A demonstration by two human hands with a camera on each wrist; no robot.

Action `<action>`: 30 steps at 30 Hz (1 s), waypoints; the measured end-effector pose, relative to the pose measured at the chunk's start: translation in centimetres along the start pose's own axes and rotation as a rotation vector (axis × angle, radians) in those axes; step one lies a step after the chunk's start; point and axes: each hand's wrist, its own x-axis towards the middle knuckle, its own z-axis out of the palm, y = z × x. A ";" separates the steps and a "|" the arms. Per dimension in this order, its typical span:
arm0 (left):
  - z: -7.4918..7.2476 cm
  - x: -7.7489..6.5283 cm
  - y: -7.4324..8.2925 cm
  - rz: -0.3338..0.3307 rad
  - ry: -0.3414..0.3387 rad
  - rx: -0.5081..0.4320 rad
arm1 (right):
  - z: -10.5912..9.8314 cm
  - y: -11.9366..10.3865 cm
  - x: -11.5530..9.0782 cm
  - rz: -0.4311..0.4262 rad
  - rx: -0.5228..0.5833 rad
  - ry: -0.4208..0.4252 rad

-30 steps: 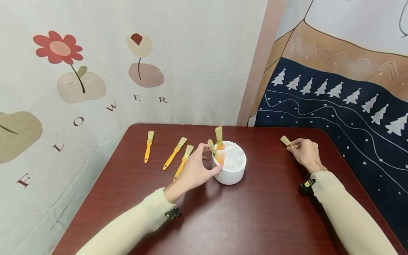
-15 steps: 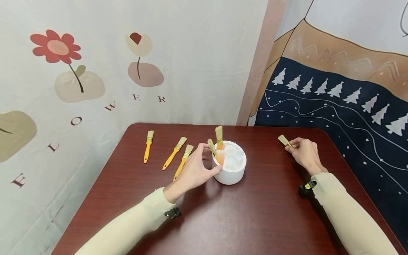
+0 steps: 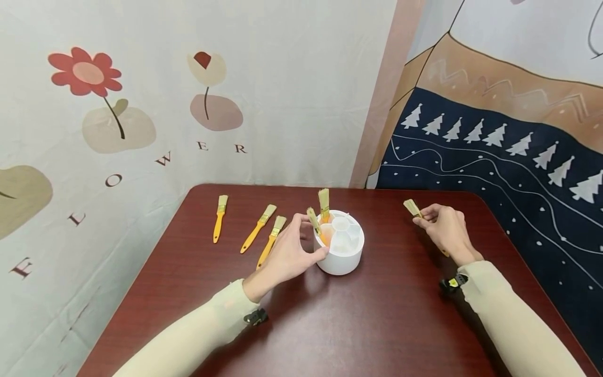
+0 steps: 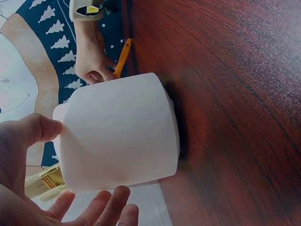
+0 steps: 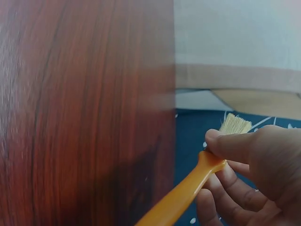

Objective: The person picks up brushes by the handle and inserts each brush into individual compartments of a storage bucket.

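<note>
My left hand (image 3: pixel 292 248) holds the left side of a round white compartmented holder (image 3: pixel 341 263), thumb at its near rim and fingers curved round its far side. In the left wrist view, the holder's smooth wall (image 4: pixel 120 136) fills the space between thumb and fingers. Two paintbrushes, one upright (image 3: pixel 323 200) and one leaning (image 3: pixel 313 219), stand bristles up in its left compartments. Off to the right, my right hand (image 3: pixel 445 228) pinches another paintbrush (image 3: pixel 411 206) near the ferrule, bristles pointing away. Its yellow handle (image 5: pixel 181 195) runs back beneath the palm.
Three more yellow-handled paintbrushes lie left of the holder: one far left (image 3: pixel 220 217), one in the middle (image 3: pixel 256 231), and one (image 3: pixel 273 240) partly behind my left hand. The dark red tabletop (image 3: pixel 367 319) ends at printed cloth hangings (image 3: pixel 292 94) behind and to the right.
My right hand has moved slightly left with its paintbrush, and the handle end now shows below the hand. My left hand and the holder have stayed in place.
</note>
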 end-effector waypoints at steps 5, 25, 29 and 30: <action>0.1 0.0 0.1 -0.002 -0.001 0.001 | -0.3 -1.2 -0.5 -0.018 0.015 0.006; 0.2 -0.1 0.1 0.000 0.001 -0.011 | -1.6 -5.4 -2.3 -0.076 0.122 0.036; 0.3 -0.1 0.1 0.009 0.006 -0.014 | -1.9 -6.3 -2.6 -0.086 0.142 0.035; 0.3 -0.1 0.1 0.012 0.007 -0.013 | -2.0 -6.5 -2.7 -0.085 0.150 0.032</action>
